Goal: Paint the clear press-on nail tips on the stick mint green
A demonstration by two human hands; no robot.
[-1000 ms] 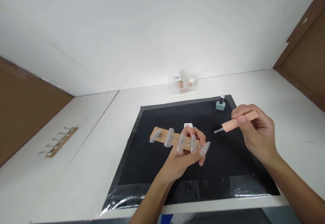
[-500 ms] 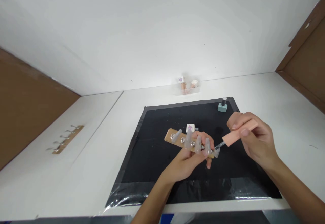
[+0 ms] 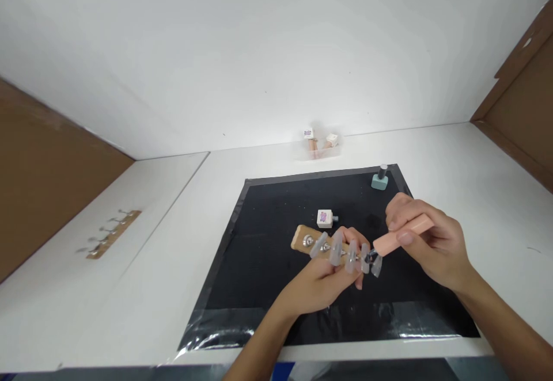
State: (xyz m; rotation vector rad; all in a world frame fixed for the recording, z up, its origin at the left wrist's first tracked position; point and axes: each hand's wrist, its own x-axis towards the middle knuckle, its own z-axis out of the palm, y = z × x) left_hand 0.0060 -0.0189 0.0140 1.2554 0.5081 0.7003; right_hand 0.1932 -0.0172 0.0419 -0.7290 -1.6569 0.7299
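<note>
My left hand (image 3: pixel 322 286) is closed around a wooden nail tip stand (image 3: pixel 301 239) with silver knobs, tilted above the black mat. Several translucent false nails (image 3: pixel 336 248) stick up from it. Between thumb and fingers, my right hand (image 3: pixel 436 243) grips a peach nail polish brush (image 3: pixel 401 235) by its cap. Its dark bristles are at one of the nails near the right end of the stand; whether they touch it I cannot tell. Just behind my left hand, a white polish bottle (image 3: pixel 324 218) with a purple print lies on its side, its neck pointing right.
A teal polish bottle (image 3: pixel 379 182) stands at the back right of the black mat (image 3: pixel 259 243). Behind the mat, a clear bin (image 3: pixel 330 153) holds more bottles. Another wooden stand with nails (image 3: pixel 114 235) sits far left. Brown panels (image 3: pixel 522 99) border both sides.
My left hand has shifted the nail tip stand to the right and slightly down. The brush tip has moved slightly left, among the nails at the right end. The lying bottle is now fully visible.
</note>
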